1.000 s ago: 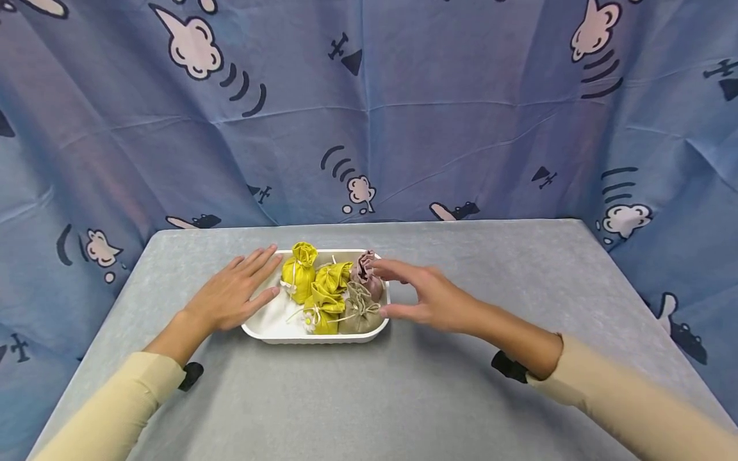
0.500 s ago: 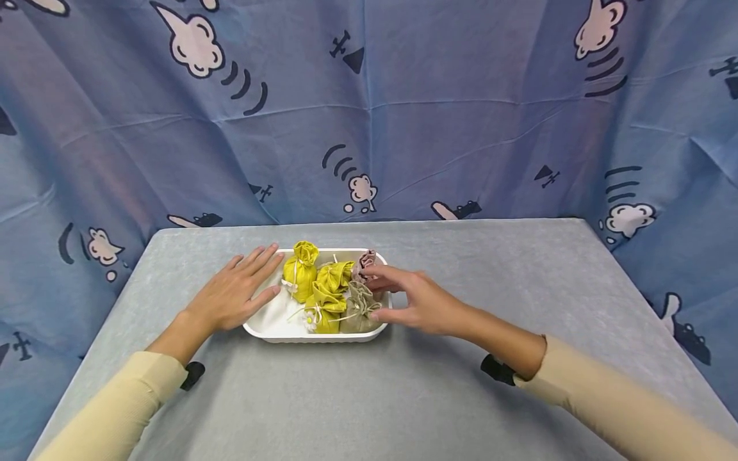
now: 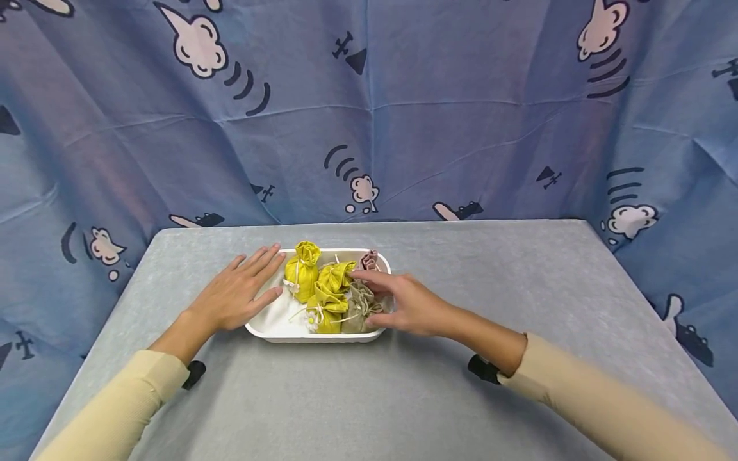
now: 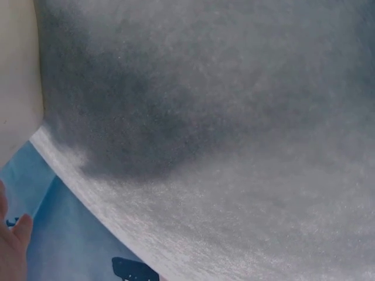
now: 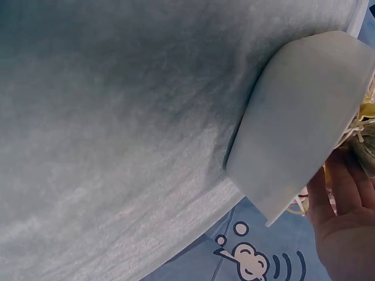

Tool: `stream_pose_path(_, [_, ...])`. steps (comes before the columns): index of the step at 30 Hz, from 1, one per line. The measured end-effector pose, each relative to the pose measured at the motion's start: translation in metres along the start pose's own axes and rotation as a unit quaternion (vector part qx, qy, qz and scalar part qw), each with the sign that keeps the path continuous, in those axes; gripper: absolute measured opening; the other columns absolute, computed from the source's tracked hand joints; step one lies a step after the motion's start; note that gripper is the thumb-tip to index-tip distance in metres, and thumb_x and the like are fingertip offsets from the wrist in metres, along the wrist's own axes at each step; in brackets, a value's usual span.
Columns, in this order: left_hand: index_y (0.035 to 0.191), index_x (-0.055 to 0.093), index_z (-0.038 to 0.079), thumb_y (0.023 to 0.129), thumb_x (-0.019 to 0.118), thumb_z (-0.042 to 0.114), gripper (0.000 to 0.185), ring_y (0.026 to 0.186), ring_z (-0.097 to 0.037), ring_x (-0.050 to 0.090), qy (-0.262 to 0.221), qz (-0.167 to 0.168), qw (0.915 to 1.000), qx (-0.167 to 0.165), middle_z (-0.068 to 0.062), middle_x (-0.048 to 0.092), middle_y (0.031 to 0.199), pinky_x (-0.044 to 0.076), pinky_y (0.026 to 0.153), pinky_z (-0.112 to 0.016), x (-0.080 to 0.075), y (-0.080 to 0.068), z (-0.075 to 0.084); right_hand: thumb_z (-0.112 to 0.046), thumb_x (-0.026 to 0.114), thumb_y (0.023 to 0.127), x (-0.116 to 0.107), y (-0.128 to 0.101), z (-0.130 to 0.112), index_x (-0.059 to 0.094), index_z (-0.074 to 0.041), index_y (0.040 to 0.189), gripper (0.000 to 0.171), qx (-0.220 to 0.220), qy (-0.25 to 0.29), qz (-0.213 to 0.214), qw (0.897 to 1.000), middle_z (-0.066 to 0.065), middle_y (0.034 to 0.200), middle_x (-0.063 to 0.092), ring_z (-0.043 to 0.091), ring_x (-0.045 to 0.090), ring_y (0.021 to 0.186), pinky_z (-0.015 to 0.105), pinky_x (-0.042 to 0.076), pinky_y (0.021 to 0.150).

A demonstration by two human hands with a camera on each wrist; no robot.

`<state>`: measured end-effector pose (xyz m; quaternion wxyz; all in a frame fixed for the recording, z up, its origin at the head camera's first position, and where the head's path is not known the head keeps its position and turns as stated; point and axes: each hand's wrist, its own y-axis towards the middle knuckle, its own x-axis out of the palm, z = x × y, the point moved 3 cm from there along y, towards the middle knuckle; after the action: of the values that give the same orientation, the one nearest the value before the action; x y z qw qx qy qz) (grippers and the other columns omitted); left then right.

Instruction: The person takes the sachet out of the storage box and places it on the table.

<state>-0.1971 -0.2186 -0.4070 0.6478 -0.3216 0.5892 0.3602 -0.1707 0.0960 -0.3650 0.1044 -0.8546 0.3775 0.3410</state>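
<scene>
Blue cloth with cartoon clouds hangs behind your gray table (image 3: 438, 390). Your left hand (image 3: 233, 296) lies flat with straight fingers on the left end of the white tray (image 3: 271, 326). Your right hand (image 3: 403, 302) curls around the tan bag (image 3: 359, 306) at the tray's right end, just beside the yellow bags (image 3: 323, 291) and the pink bag (image 3: 369, 259).

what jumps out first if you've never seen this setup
A white tray near the middle of the grey table stands out, packed with small drawstring pouches: yellow ones, a beige one and a pinkish one at the back right. The right hand reaches in over the beige pouch, the left hand lies flat at the tray's left end, and a blue cartoon-printed cloth hangs behind.
</scene>
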Motion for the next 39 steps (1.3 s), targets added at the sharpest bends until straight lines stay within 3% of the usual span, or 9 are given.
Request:
stream_pose_path(8, [0.160, 0.019, 0.013, 0.104, 0.035, 0.053, 0.070, 0.152, -0.030, 0.015, 0.003, -0.004, 1.0000, -0.001, -0.007, 0.012, 0.167, 0.017, 0.117, -0.060, 0.000, 0.001, 0.002, 0.000, 0.078, 0.081, 0.006, 0.006, 0.002, 0.046, -0.005, 0.148, 0.075, 0.004, 0.028, 0.003, 1.000, 0.015, 0.133, 0.062, 0.022, 0.067, 0.111, 0.038, 0.049, 0.100])
stream_pose_path(17, [0.160, 0.018, 0.014, 0.104, 0.034, 0.053, 0.070, 0.152, -0.030, 0.015, 0.006, -0.005, 1.0000, -0.004, -0.006, 0.011, 0.167, 0.017, 0.117, -0.060, 0.001, 0.002, 0.002, 0.002, 0.077, 0.081, 0.011, 0.009, 0.005, 0.050, -0.005, 0.145, 0.070, 0.003, 0.029, 0.014, 0.999, 0.015, 0.134, 0.062, 0.025, 0.067, 0.111, 0.037, 0.050, 0.099])
stream_pose_path(32, [0.160, 0.019, 0.013, 0.104, 0.036, 0.052, 0.070, 0.152, -0.030, 0.015, 0.003, 0.001, 1.0000, -0.004, -0.006, 0.012, 0.167, 0.018, 0.117, -0.060, 0.001, 0.001, 0.001, 0.007, 0.076, 0.080, 0.001, 0.011, -0.003, 0.055, -0.005, 0.140, 0.064, 0.008, 0.037, 0.027, 0.999, 0.017, 0.133, 0.061, 0.028, 0.067, 0.110, 0.039, 0.054, 0.093])
stream_pose_path(39, [0.160, 0.019, 0.014, 0.104, 0.036, 0.053, 0.071, 0.152, -0.029, 0.014, 0.001, 0.001, 1.0000, -0.005, -0.005, 0.011, 0.167, 0.018, 0.117, -0.060, 0.002, 0.001, 0.000, 0.007, 0.077, 0.079, -0.011, 0.011, -0.010, 0.056, -0.005, 0.139, 0.064, 0.007, 0.024, 0.031, 0.999, 0.013, 0.122, 0.069, 0.022, 0.070, 0.104, 0.043, 0.055, 0.090])
